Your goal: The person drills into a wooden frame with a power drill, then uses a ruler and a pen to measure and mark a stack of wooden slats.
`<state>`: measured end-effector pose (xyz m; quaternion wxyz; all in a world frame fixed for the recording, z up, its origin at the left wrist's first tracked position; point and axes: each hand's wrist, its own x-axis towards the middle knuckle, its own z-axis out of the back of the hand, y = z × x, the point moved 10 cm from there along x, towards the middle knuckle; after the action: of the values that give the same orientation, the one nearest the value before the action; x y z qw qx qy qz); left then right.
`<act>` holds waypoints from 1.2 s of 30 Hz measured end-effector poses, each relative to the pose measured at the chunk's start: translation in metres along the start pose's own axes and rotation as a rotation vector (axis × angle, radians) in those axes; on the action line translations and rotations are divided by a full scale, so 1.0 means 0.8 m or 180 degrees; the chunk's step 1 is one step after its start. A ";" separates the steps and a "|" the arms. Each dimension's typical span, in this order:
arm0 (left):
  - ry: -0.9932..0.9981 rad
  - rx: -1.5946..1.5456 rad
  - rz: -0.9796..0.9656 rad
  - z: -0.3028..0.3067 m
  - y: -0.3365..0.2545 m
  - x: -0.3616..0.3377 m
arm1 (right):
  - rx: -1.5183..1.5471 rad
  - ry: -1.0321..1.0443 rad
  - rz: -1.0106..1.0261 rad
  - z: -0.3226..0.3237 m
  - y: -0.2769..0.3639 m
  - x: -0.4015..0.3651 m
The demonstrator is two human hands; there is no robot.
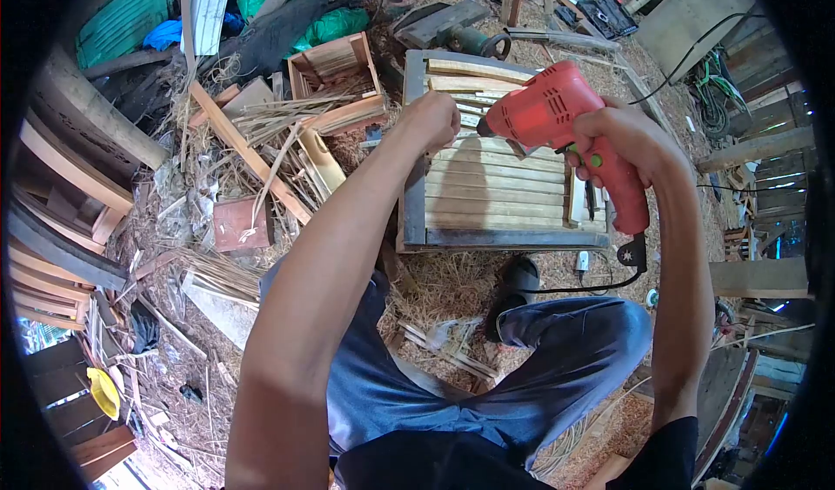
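Note:
My right hand (622, 133) is wrapped round the handle of a red corded electric drill (541, 106), its nose pointing left. Close to the drill's dark tip is my left hand (432, 120), its fingers curled closed. What those fingers hold, if anything, is hidden. Both hands are above a low wooden workpiece with a dark grey frame (504, 240) and pale slats (496, 181) laid side by side. A short pale wood piece (577, 203) lies at the right end of the slats.
An open wooden box (337, 68) stands at the left among thin strips. A long plank (248, 153) leans across the scrap. Beyond the workpiece sits a green power tool (474, 42). The drill's black cord (583, 290) runs past my foot (519, 286). Shavings cover the floor.

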<state>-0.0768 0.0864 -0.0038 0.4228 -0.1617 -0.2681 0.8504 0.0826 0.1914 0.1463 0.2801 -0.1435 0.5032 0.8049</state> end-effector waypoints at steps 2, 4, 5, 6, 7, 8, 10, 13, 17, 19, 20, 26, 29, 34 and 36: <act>-0.0003 -0.0038 0.0024 -0.002 0.004 0.002 | -0.0016 0.0022 0.0042 -0.002 -0.001 0.003; -0.0022 -0.0089 -0.0086 -0.002 0.002 0.002 | -0.0058 -0.0095 0.0168 -0.005 0.006 0.003; -0.0031 -0.0081 -0.0091 -0.002 0.002 0.004 | -0.0057 -0.0101 0.0180 -0.004 0.007 0.004; -0.0069 -0.0024 -0.0063 -0.001 0.000 0.001 | -0.0139 -0.0113 0.0187 -0.005 0.010 0.005; -0.0095 0.0030 -0.0031 0.001 -0.001 -0.002 | -0.0216 -0.0122 0.0184 -0.006 0.011 0.007; -0.0093 0.0031 -0.0031 0.004 -0.003 -0.003 | -0.0213 -0.0121 0.0184 -0.005 0.014 0.009; 0.0004 0.0017 -0.0016 -0.001 -0.001 0.002 | -0.0435 0.0041 0.0065 -0.007 0.015 0.012; -0.0182 0.0027 -0.0086 0.002 -0.001 0.001 | -0.0151 -0.0176 -0.0052 -0.007 0.019 0.002; -0.0134 0.0173 -0.0150 0.007 -0.012 -0.010 | 0.0149 -0.0227 0.0128 -0.003 0.004 -0.001; -0.0229 0.0189 -0.0273 0.017 -0.024 -0.015 | 0.0310 -0.0259 0.0025 0.001 -0.012 -0.017; -0.0245 0.0066 -0.0280 0.015 -0.021 -0.017 | 0.0312 -0.0264 0.0082 0.006 -0.018 -0.024; 0.0099 0.0344 -0.0189 0.015 -0.032 -0.023 | 0.0995 -0.0454 0.0172 0.030 -0.053 -0.072; 0.0382 0.0375 -0.0323 0.004 -0.032 -0.020 | 0.1076 -0.0339 0.0270 0.035 -0.066 -0.072; 0.0462 0.0320 -0.0331 0.008 -0.039 -0.022 | 0.0985 -0.0324 0.0250 0.034 -0.074 -0.060; 0.0438 0.0493 -0.0274 0.010 -0.042 -0.024 | 0.0946 -0.0297 0.0312 0.033 -0.074 -0.056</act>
<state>-0.0480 0.0849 0.0232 0.4876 -0.1749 -0.1786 0.8365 0.1551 0.2211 0.1383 0.2817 -0.0383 0.6095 0.7401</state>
